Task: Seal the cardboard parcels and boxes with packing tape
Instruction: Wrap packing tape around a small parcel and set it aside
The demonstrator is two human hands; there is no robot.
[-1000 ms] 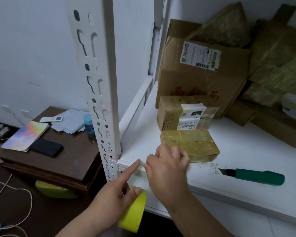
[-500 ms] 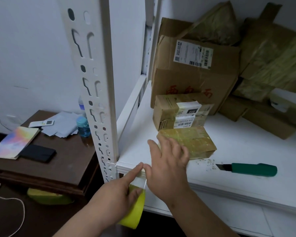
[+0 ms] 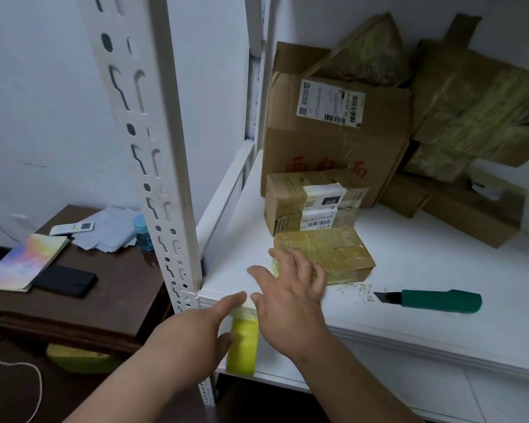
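A yellow tape roll hangs upright at the white shelf's front edge. On the shelf lies a small flat parcel wrapped in yellowish tape, a labelled box just behind it, and larger cartons stacked at the back.

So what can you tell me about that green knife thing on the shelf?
The green knife is a utility cutter with a long green handle that looks like plastic and a short dark blade poking out at its left end. It lies flat near the front of the white shelf, right of the small taped parcel. No hand touches it.
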